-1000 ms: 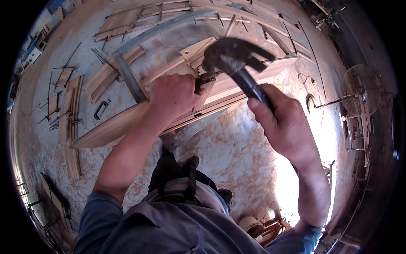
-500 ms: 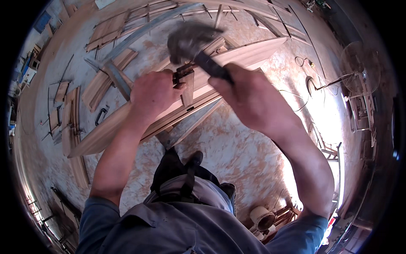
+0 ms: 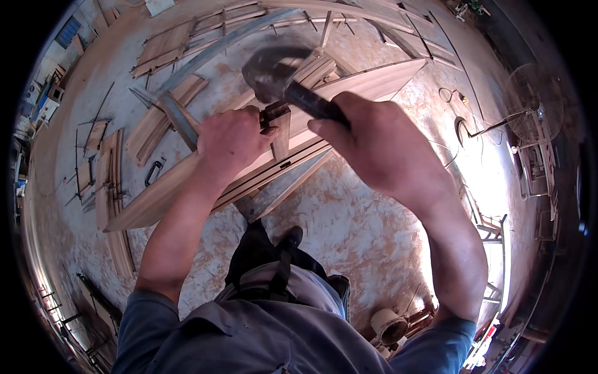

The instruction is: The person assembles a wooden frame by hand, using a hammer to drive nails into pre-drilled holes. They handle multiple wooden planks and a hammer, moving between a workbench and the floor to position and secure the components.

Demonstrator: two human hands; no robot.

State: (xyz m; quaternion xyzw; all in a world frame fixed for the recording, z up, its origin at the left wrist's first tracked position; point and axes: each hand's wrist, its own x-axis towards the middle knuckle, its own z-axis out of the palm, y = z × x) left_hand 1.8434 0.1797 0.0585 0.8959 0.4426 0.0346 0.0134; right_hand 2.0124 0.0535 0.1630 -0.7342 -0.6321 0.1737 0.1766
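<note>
My right hand (image 3: 383, 137) is closed round the dark handle of a hammer (image 3: 311, 101). The hammer's head is smeared by motion and hangs above the work, close to my left hand. My left hand (image 3: 232, 138) wraps round a short pale wooden block (image 3: 281, 138) with a dark, rough upper end; part of it is hidden by my fingers. This block stands against a long wooden plank (image 3: 367, 81) that runs slantwise across in front of me. A small dark slot (image 3: 286, 165) shows in the grooved near edge of the work, just below the block.
A black C-clamp (image 3: 154, 171) lies on the floor to the left, near stacked boards (image 3: 115, 181). Clamped wooden frames (image 3: 218, 31) spread along the far side. At right stand a large fan (image 3: 534, 103) and a cable. A white bucket (image 3: 389, 325) sits near my right side.
The hammer head has swung slightly left and down toward the block, and my right hand has shifted a little. My left hand keeps its grip on the block. The whole view has shifted slightly.
</note>
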